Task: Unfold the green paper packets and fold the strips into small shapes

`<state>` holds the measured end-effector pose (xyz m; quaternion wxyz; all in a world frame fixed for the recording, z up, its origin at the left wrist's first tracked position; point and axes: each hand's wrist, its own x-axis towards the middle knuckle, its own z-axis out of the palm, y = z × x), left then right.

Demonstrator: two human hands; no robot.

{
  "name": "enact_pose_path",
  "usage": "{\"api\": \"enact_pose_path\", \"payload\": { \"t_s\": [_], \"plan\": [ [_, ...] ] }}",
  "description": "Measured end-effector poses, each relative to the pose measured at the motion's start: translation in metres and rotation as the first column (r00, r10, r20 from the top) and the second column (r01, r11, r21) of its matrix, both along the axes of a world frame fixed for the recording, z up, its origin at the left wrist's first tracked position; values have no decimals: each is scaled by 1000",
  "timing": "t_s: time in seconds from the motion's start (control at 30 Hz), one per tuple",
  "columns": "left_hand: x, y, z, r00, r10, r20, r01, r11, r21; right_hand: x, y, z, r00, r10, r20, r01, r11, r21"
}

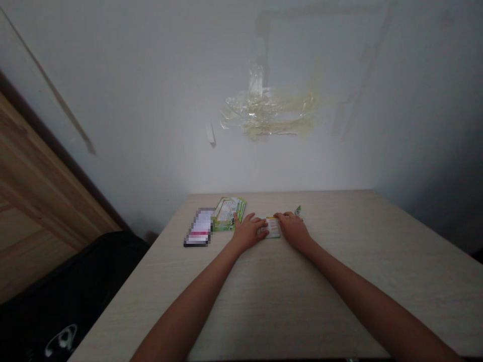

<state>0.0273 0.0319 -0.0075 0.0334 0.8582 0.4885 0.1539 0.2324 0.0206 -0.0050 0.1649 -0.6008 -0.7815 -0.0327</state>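
touching printed card [273, 229], both hands [249, 233] [295, 232]

Pretty dim room tbh. The wall [151, 110] is plain whitish-grey and kinda scruffy: 1 shiny, crinkled patch of clear tape [260, 113] with yellowish smears sits mid-wall, and faint grey-brown marks [324, 12] run above it and off to the right. There's 1 long strip [53, 83] slanting down on the left, plus 1 little strip [210, 133] nearer the middle. The pale wood-look bench [339, 306] backs up to the wall. Left side's got brown wood [26, 186] and something black [90, 271] with a white logo. Right side goes shadowy.
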Motion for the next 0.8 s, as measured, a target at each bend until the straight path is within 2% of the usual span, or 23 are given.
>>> {"api": "enact_pose_path", "payload": {
  "t_s": [0.13, 0.23, 0.37, 0.47, 0.6, 0.8],
  "plan": [
    [0, -4, 1, 1000, 10, 3, -10, 1000, 20, 3, 3, -5, 995, 40, -90, -38, 999, 26],
    [-1, -7, 3, 999, 19, 30, -20, 999, 27, 7, 3, -8, 977, 129, -170, -122, 991, 53],
    [-2, -9, 5, 998, 24, 61, -27, 999, 39, 13, 3, -11, 915, 279, -292, -270, 960, 71],
    [-3, -11, 6, 998, 10, 58, -13, 999, 46, 15, 1, -10, 859, 342, -381, -331, 939, 95],
    [-3, -13, 7, 998, 14, 57, -17, 998, 55, 15, -3, -5, 813, 389, -433, -378, 919, 115],
    [-3, -14, 5, 999, 35, 37, -37, 999, 38, 17, -6, -3, 794, 413, -446, -408, 906, 114]
  ]
}}
